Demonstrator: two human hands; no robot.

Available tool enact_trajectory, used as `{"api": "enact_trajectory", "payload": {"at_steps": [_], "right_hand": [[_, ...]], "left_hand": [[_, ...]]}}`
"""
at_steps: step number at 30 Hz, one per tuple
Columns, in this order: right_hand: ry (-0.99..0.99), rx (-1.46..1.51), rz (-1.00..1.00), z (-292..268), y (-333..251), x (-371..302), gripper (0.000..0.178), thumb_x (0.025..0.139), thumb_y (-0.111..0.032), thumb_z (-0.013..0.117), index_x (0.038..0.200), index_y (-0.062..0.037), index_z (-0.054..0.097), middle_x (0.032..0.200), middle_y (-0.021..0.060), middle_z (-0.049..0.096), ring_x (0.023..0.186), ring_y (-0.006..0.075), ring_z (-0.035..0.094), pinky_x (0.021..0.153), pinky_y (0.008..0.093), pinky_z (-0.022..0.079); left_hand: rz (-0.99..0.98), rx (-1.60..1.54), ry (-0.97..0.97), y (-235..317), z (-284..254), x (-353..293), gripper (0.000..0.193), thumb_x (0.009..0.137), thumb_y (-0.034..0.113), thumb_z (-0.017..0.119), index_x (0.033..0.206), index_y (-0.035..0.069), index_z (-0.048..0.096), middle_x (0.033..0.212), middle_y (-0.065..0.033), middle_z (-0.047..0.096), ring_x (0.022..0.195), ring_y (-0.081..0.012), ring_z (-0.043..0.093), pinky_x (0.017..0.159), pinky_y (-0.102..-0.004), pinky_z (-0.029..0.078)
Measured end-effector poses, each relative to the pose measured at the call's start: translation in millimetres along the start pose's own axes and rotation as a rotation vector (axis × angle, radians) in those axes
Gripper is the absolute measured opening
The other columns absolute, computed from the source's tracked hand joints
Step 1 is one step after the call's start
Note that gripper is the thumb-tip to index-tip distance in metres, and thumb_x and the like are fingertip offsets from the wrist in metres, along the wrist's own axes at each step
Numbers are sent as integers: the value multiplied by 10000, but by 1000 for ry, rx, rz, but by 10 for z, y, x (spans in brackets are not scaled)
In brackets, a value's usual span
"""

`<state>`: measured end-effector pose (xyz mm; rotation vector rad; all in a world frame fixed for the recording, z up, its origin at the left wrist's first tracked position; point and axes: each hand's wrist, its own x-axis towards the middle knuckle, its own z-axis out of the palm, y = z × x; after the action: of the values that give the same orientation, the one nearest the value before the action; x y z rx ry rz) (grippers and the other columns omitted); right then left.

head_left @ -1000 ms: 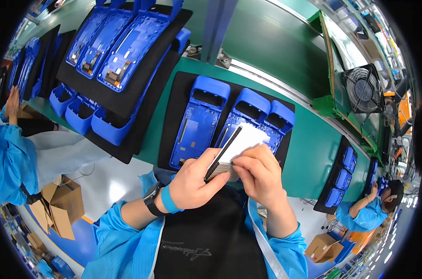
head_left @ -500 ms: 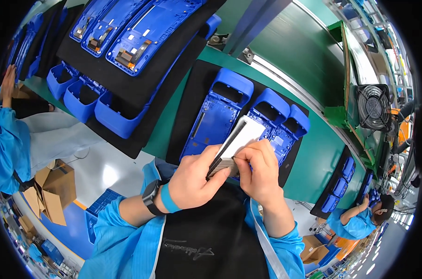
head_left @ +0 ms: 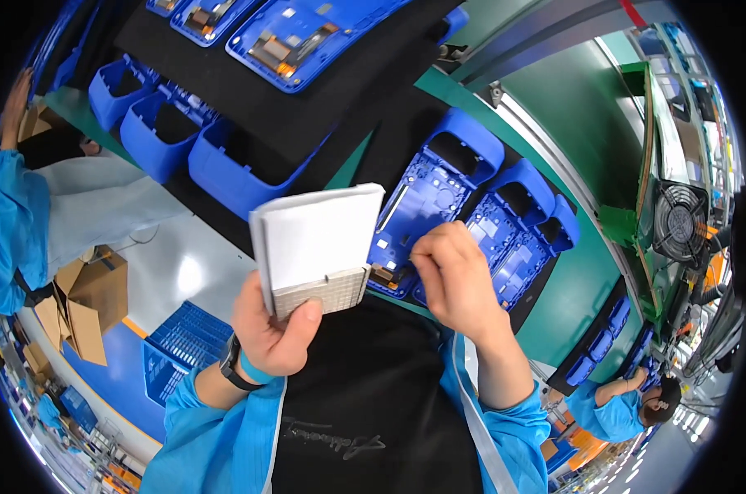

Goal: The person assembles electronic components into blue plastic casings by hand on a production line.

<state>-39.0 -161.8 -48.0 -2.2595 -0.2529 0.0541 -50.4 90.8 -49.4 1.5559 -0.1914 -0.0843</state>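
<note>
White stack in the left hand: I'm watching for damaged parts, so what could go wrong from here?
The left hand grips the white stack only near its lower end, so it might slip or fan out. The right hand appears close to the open blue housing in this view; a careless brush could disturb its exposed inner parts.

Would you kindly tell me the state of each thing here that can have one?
White stack: held by the left hand
Right hand: curled; whether it grips anything is unclear
Blue housings near it: lying inner side up
Cardboard box: open, flaps spread
Blue crate: open-topped
Fan: cannot tell whether it spins
</note>
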Motion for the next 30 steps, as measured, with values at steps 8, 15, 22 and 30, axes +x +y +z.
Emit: {"api": "enact_trajectory", "payload": {"at_steps": [8,15,22,30], "right_hand": [[23,-167,-57,213,-79,138,90,796,50,644,859,-7,614,846,127,598,794,325,537,720,396,449],[28,-277,6,330,-85,159,74,804,30,645,868,-3,630,844,133,601,798,332,538,732,405,451],[2,-296,23,329,-115,172,59,805,26,649,856,-2,637,837,133,601,799,328,541,729,403,453],[10,-319,34,326,-149,181,42,803,25,659,838,4,649,815,131,608,777,323,549,721,396,462]], "left_hand": [[-20,-117,129,6,-58,47,433,909,39,631,1288,-74,456,1170,-132,622,1036,-137,594,922,-278,459],[-51,-202,140,-44,-79,7,415,916,28,624,1282,-78,460,1162,-136,633,1048,-139,598,923,-280,463],[-18,-220,112,-90,-107,-22,413,922,25,627,1284,-78,457,1177,-144,634,1070,-138,599,937,-286,464],[-13,-241,82,-89,-108,-16,413,924,20,626,1290,-73,456,1182,-138,629,1073,-142,602,936,-284,469]]}}
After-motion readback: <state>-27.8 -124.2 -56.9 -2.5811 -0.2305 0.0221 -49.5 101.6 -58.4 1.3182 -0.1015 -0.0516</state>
